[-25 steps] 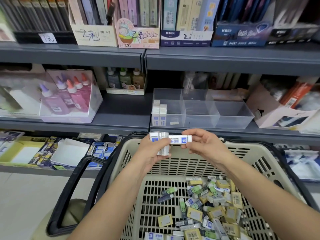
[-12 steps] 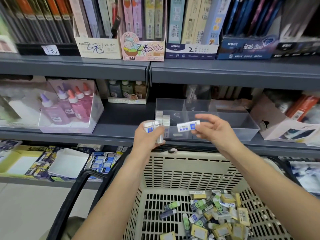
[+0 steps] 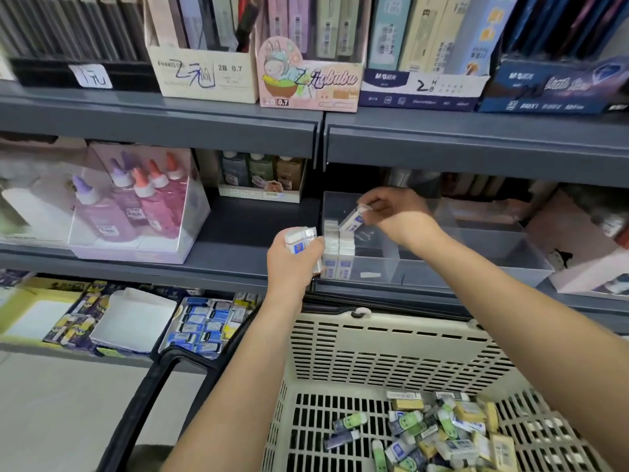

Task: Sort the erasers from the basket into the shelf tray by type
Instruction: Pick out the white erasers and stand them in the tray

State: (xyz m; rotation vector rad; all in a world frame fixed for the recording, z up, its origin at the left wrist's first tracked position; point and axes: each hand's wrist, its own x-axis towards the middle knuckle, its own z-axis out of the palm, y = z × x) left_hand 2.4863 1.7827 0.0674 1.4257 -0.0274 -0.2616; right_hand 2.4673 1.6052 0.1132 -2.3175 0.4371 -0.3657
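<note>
Below the shelf tray point(image 3: 476, 267), our basket point(image 3: 374, 352) holds the mixed erasers point(image 3: 442, 434). At the tray's left front corner our left hand point(image 3: 294, 264) grips a stack of white erasers point(image 3: 301, 240). Farther in, over the tray's leftmost compartment, our right hand point(image 3: 398, 216) pinches 1 white-and-blue eraser point(image 3: 352, 221), its long axis tilted down-left toward the standing row point(image 3: 337, 250) just beneath.

1. Right hand point(image 3: 398, 216) — formerly at the basket point(image 3: 374, 349) rim, close beside the left hand point(image 3: 292, 264) — now reaches inside the left compartment of the clear tray point(image 3: 476, 267).
2. Its pinched eraser point(image 3: 352, 220), earlier horizontal against the left hand's bundle point(image 3: 301, 238), is tilted above the standing erasers point(image 3: 337, 253).
3. The left hand and bundle have risen from the rim to the tray's front left corner.
</note>
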